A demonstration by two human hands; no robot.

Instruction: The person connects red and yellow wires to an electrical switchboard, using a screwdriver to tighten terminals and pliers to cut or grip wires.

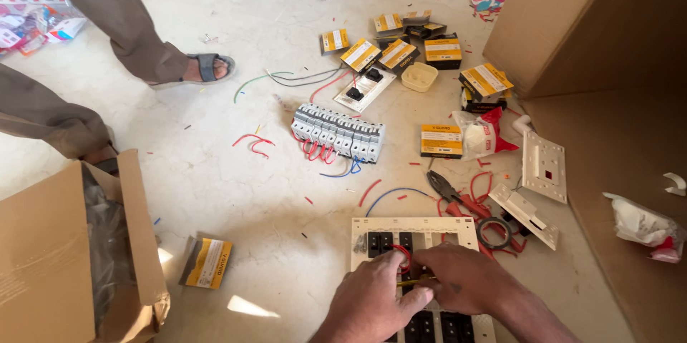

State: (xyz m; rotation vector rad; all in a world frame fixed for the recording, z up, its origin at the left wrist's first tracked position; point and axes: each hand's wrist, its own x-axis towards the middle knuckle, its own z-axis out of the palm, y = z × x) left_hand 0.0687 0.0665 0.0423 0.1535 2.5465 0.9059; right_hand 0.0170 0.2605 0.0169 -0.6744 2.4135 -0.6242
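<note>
A white switch plate [429,227] with black switch modules lies on the floor at the bottom centre. My left hand [372,300] rests on it, fingers pressing by a short red wire loop [405,253]. My right hand [465,278] lies beside it on the plate and grips a thin yellow-handled tool [413,282], which points left between the two hands. Much of the plate is hidden under my hands.
A row of grey circuit breakers [338,132] with red and blue wires sits mid-floor. Red-handled pliers [454,198], a tape roll [494,232], white switch plates [544,166], yellow-black small boxes [441,139], a large cardboard box [608,64] right, an open carton [64,250] left. Another person's sandalled foot [204,67] stands upper left.
</note>
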